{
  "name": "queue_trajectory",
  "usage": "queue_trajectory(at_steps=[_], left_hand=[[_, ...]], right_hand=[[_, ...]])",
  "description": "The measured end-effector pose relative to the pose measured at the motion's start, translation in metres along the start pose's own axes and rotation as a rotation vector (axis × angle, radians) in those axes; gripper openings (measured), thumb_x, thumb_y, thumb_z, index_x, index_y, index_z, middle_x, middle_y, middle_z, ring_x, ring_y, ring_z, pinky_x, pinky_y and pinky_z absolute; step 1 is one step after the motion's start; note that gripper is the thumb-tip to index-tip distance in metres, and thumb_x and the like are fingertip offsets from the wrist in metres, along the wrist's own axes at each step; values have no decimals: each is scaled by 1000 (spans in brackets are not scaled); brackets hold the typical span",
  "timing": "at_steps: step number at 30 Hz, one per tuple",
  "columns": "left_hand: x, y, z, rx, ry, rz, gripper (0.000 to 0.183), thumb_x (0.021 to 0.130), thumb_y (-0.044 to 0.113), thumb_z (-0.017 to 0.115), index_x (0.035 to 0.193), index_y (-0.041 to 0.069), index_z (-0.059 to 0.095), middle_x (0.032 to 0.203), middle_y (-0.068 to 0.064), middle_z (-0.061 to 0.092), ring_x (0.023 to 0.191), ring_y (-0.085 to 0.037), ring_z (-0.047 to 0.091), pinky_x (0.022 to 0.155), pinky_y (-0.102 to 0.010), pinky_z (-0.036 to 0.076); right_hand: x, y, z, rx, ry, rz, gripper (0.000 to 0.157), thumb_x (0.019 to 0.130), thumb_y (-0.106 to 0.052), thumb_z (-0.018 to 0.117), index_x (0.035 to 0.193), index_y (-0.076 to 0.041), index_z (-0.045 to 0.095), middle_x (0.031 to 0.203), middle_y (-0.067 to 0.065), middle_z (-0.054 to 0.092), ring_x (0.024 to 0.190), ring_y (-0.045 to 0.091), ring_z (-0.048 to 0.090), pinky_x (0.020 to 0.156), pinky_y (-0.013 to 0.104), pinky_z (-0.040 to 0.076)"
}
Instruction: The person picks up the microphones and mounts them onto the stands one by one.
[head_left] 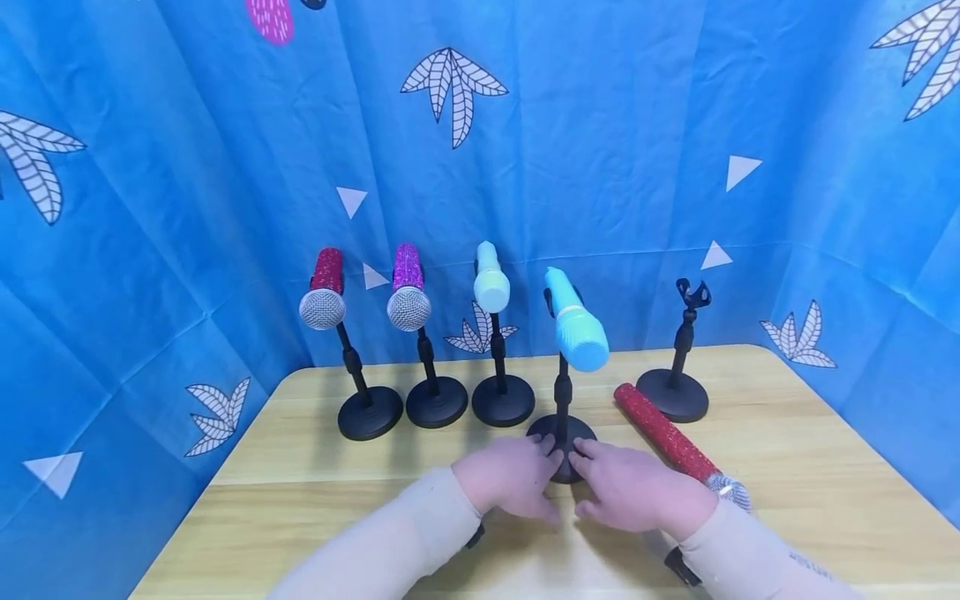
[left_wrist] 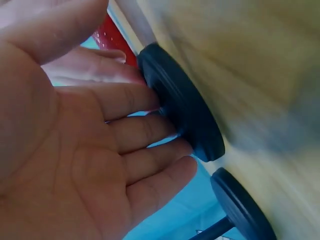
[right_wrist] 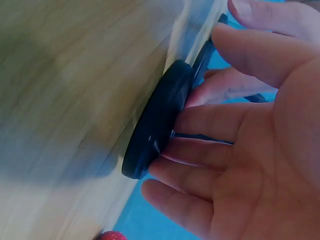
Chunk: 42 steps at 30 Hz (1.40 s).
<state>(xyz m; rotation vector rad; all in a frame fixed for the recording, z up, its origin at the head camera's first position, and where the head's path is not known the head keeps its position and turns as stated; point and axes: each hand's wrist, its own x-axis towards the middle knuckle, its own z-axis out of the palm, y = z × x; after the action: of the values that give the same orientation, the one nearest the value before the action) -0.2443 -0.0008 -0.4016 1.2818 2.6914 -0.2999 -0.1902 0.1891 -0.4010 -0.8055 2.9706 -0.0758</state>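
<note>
A bright blue microphone (head_left: 579, 333) sits tilted in the clip of a black desk stand with a round base (head_left: 583, 428). My left hand (head_left: 512, 477) is at the near left of that base, fingers extended. My right hand (head_left: 637, 487) mirrors it from the near right. In the left wrist view, the straight fingertips meet the top and rim of the base (left_wrist: 187, 107). The right wrist view likewise has extended fingers against the base (right_wrist: 157, 125). A red glittery microphone (head_left: 666, 432) lies on the table beside my right hand, its silver head partly behind the wrist.
Left of the blue one stand a red microphone (head_left: 327, 271), a purple microphone (head_left: 408, 267) and a pale aqua microphone (head_left: 491, 287), each on a black stand. A bare stand (head_left: 682, 342) is at the back right. Blue curtain (head_left: 600, 150) surrounds the wooden table (head_left: 315, 517).
</note>
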Motion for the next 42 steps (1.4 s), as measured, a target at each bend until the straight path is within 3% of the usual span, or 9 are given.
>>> queue_trajectory(at_steps=[6, 12, 15, 18, 22, 28, 33, 37, 42], left_hand=[[26, -6, -8, 82, -7, -9, 87, 86, 68, 64, 151, 12, 48, 154, -11, 44, 140, -23, 44, 107, -33, 42], [53, -17, -11, 159, 18, -11, 71, 94, 55, 59, 149, 10, 50, 151, -12, 48, 138, -24, 47, 111, -37, 37], [63, -22, -13, 127, 30, -20, 62, 97, 47, 56, 149, 12, 52, 151, -11, 49, 137, -23, 48, 111, -36, 37], [70, -30, -16, 34, 29, -42, 60, 98, 45, 54, 150, 14, 51, 153, -10, 47, 139, -22, 46, 112, -35, 36], [74, -41, -17, -85, 21, -47, 65, 97, 51, 55, 153, 18, 47, 157, -9, 41, 140, -26, 44, 112, -35, 37], [71, -50, -12, -181, 5, -35, 72, 96, 55, 59, 155, 18, 41, 161, -10, 33, 146, -26, 34, 114, -34, 34], [70, -45, -8, -189, 25, -53, 73, 96, 51, 62, 155, 14, 41, 161, -13, 32, 149, -25, 29, 113, -34, 35], [71, -41, -2, -210, 69, -73, 73, 95, 51, 64, 153, 12, 45, 160, -14, 35, 147, -26, 32, 112, -34, 37], [73, -38, 5, -305, 113, -113, 63, 93, 45, 69, 147, 17, 53, 157, -12, 41, 140, -24, 44, 108, -36, 42]], right_hand=[[15, 11, -4, -39, 6, 31, 68, 86, -37, 77, 134, 8, 59, 143, 28, 51, 121, 40, 60, 94, 50, 52], [38, 22, -13, 17, -5, 88, 46, 85, -25, 73, 119, 7, 68, 132, 25, 60, 95, 35, 71, 85, 50, 57], [47, 27, -16, 32, -8, 108, 33, 88, -27, 71, 105, 1, 71, 107, 18, 66, 76, 27, 69, 76, 47, 58], [56, 32, -19, 41, -1, 131, 27, 89, -32, 72, 95, -5, 71, 82, 8, 63, 66, 22, 65, 69, 44, 56], [66, 35, -22, 51, -22, 176, 28, 91, -37, 71, 93, -8, 72, 70, 1, 59, 65, 20, 63, 71, 42, 55], [74, 33, -21, 73, -67, 240, 29, 88, -40, 73, 88, -11, 72, 65, -1, 59, 64, 20, 60, 68, 41, 50], [75, 38, -17, 41, -41, 201, 40, 88, -47, 73, 97, -8, 73, 78, 3, 66, 76, 25, 66, 78, 45, 54], [73, 45, -11, 46, -27, 163, 36, 88, -41, 73, 101, -8, 73, 89, 7, 68, 83, 28, 69, 82, 48, 55], [70, 55, -6, 119, -42, 147, 23, 88, -29, 73, 104, -12, 74, 94, 5, 68, 83, 22, 65, 84, 47, 54]])
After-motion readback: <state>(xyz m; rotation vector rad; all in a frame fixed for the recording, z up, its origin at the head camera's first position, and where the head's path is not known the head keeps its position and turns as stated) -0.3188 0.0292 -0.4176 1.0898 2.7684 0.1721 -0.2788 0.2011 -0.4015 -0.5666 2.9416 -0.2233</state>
